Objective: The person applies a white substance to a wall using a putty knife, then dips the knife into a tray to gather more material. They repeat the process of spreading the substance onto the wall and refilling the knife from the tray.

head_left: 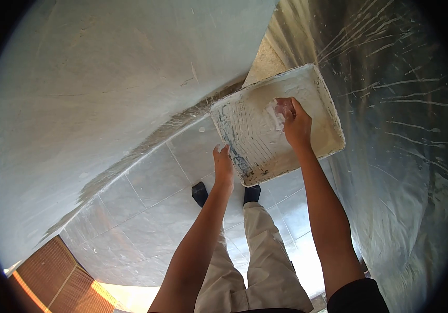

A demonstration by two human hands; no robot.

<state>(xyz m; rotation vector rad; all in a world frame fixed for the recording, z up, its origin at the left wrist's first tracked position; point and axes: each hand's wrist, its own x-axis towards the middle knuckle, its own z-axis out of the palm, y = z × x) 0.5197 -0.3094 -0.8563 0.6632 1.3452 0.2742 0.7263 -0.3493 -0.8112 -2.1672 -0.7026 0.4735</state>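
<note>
A large pale tray (333,112), rectangular and crusted along its rim, holds a spread of whitish paste with streaks and dark smears at its left end. Over the middle of the tray, my right hand (298,125) pinches a small reddish-brown scraper (282,106) with white paste on its left side. My left hand (224,164) is just outside the tray's left edge. Its fingers are bent and apart, the tips right at the rim, with nothing showing between them.
Smooth grey wall (114,78) fills the left, with a rough strip along its base. Translucent plastic sheeting (390,156) hangs on the right. Below are grey floor tiles (156,175) and my dark-covered feet (199,194). A brown slatted panel (52,276) is at lower left.
</note>
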